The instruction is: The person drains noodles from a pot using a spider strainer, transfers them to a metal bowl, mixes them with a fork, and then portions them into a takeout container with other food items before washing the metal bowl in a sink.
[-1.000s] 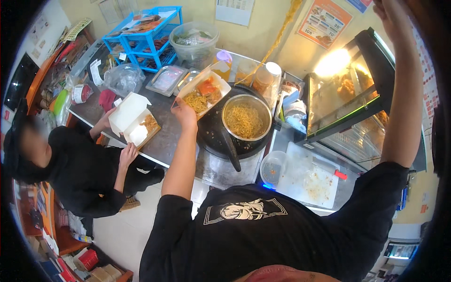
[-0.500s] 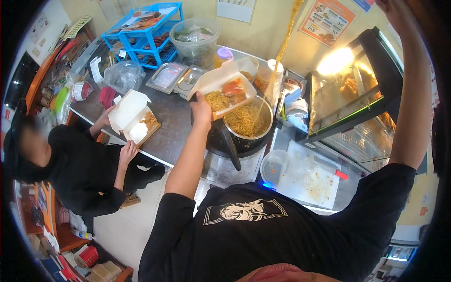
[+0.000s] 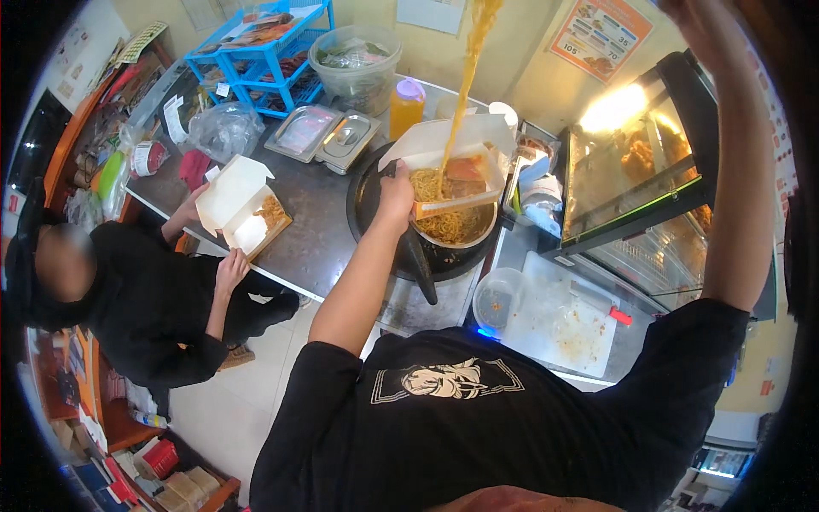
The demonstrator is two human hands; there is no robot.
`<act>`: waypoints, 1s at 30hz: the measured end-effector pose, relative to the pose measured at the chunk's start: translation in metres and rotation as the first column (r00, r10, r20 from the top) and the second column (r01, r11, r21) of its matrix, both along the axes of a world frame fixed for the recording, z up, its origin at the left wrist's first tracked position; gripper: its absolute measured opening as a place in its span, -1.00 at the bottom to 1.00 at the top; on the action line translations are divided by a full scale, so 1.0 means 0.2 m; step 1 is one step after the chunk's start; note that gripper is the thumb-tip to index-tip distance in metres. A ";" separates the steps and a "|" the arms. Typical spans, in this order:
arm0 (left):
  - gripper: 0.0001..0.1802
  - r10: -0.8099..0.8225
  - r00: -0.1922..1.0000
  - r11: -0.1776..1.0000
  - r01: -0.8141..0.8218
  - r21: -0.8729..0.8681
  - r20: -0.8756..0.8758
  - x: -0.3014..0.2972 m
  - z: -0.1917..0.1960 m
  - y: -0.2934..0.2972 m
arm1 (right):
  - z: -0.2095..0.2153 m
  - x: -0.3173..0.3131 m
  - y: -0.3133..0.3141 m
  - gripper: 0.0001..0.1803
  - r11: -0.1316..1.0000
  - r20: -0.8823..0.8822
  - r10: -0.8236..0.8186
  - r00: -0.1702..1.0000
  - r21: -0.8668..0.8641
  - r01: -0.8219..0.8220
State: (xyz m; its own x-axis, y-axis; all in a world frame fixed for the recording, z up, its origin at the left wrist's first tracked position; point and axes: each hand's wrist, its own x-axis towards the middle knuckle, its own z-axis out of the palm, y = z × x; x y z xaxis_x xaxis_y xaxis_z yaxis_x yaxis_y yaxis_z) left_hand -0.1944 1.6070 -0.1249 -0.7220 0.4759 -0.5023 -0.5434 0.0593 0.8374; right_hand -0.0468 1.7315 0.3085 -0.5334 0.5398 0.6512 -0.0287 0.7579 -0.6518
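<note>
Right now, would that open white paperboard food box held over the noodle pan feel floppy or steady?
The white paperboard food box probably flexes: thin walls, open lid, gripped at one edge by the left hand. It is likely getting heavier and could tip, since noodles hang down into it.

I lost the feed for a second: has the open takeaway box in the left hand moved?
Yes. The takeaway box in the left hand has shifted right, from the counter beside the noodle pot to directly above it.
</note>
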 end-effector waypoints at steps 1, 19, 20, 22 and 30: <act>-0.09 0.001 1.000 0.999 -0.002 0.034 0.020 0.01 -0.01 0.01 | -0.04 0.01 0.02 -0.86 0.999 0.036 0.030 0.999 -0.013 -0.029; -0.34 -0.051 0.988 0.978 0.021 0.206 0.143 0.15 0.17 -0.33 | -1.25 0.06 -0.08 -0.86 0.346 0.441 0.023 0.897 0.838 -0.421; -0.34 -0.039 0.992 0.980 0.014 0.196 0.122 0.13 0.19 -0.33 | -1.18 0.07 -0.06 -0.80 0.368 0.406 -0.012 0.914 0.851 -0.374; -0.34 -0.027 0.995 0.982 0.009 0.188 0.093 0.11 0.21 -0.31 | -1.13 0.09 0.00 -0.80 0.473 0.355 -0.035 0.934 0.829 -0.298; -0.35 0.067 0.995 0.963 -0.085 0.257 0.078 0.03 0.31 -0.23 | -1.54 0.38 0.08 -0.95 0.906 0.342 0.044 0.939 0.382 -0.181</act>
